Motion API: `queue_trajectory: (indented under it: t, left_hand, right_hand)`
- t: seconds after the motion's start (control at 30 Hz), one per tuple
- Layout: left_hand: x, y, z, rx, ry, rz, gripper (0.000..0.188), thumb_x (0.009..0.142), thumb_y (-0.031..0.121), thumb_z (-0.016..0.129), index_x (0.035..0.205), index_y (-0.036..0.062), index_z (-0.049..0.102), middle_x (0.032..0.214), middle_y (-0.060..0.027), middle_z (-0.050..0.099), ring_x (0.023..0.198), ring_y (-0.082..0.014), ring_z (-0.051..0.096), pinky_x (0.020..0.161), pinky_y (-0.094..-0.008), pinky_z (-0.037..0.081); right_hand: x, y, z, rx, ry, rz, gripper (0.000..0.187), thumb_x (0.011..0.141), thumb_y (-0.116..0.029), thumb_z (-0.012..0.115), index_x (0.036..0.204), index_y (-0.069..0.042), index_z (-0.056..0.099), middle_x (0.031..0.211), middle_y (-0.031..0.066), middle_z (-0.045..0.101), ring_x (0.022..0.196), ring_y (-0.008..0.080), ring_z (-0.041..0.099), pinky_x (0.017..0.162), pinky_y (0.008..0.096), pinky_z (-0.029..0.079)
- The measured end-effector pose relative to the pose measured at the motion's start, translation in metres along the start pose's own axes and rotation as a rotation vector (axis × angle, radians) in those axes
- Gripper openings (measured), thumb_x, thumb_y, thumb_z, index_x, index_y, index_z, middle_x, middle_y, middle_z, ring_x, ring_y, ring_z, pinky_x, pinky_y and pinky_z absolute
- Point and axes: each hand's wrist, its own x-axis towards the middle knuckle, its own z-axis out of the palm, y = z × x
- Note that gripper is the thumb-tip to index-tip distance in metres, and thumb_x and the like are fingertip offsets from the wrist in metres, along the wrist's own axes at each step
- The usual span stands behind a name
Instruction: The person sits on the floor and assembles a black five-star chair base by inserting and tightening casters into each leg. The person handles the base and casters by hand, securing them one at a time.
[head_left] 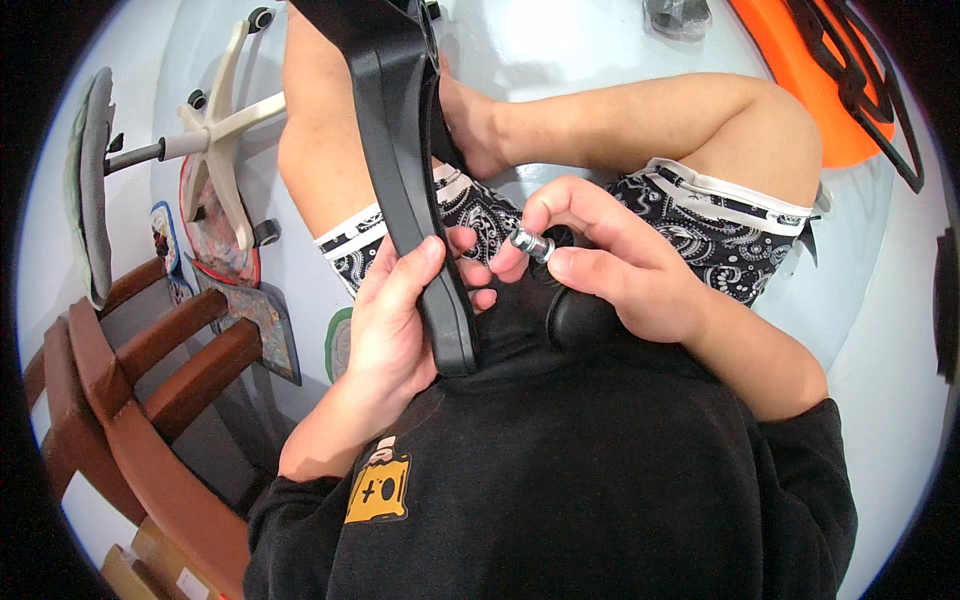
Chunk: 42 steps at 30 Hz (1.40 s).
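My left hand (390, 315) is wrapped round the lower end of a long black chair armrest (395, 165), thumb on its front and fingertips showing past its right edge. The armrest stands lengthwise in front of me, its upper part running off the top of the view. Just to the right, my right hand (630, 265) pinches a short silver bolt (533, 244) between thumb and fingers. The bolt is apart from the armrest. Beneath the right hand, a rounded black part (582, 318) rests against my lap, partly hidden by that hand.
A white star-shaped chair base (218, 130) with black casters lies tipped at the left, near a grey pad (92, 190). Brown chair rails (150, 420) stand at lower left, above cardboard boxes (165, 562). An orange panel (830, 120) with a black frame and a plastic bag (678, 18) lie upper right.
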Motion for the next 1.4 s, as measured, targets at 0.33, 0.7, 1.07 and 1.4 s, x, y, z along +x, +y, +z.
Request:
queue_trajectory:
  t: [0.33,0.7,1.07,1.4]
  left_hand:
    - [0.001,0.004,0.002,-0.110,0.053,0.060,0.035,0.092,0.035,0.049,0.102,0.0026,0.055,0.075,-0.0074,0.061,0.065,-0.0165,0.061,0.062,-0.0268,0.052]
    - [-0.002,0.012,-0.003,0.018,0.122,0.017,0.031,0.090,0.033,0.049,0.094,0.0038,0.055,0.069,-0.0039,0.053,0.062,-0.0159,0.053,0.060,-0.0299,0.048]
    - [0.014,-0.003,-0.029,-0.305,-0.055,-0.044,0.014,0.091,0.020,0.046,0.097,0.0087,0.041,0.084,-0.0063,0.053,0.064,-0.0159,0.051,0.059,-0.0361,0.052]
    - [0.003,-0.002,-0.025,-0.198,-0.054,-0.014,0.028,0.090,0.034,0.046,0.085,0.0069,0.049,0.066,-0.0022,0.048,0.060,-0.0144,0.050,0.061,-0.0312,0.048]
  right_hand:
    - [0.002,-0.012,0.023,-0.844,-0.092,-0.377,0.026,0.075,-0.013,0.066,0.095,-0.004,0.052,0.090,0.0119,0.055,0.084,0.0298,0.056,0.074,0.0353,0.047]
    - [0.020,-0.056,0.011,-0.417,0.332,-0.397,0.026,0.081,-0.009,0.058,0.105,-0.002,0.052,0.094,0.0083,0.053,0.090,0.0173,0.052,0.082,0.0288,0.040]
    - [0.043,-0.164,0.023,-0.115,0.199,-0.671,0.026,0.092,-0.012,0.040,0.111,-0.001,0.052,0.103,0.0110,0.054,0.085,0.0128,0.058,0.073,0.0260,0.050]
    - [0.059,-0.179,0.046,0.037,0.163,-0.768,0.029,0.092,-0.015,0.037,0.117,-0.003,0.045,0.106,0.0125,0.048,0.089,0.0205,0.059,0.061,0.0359,0.057]
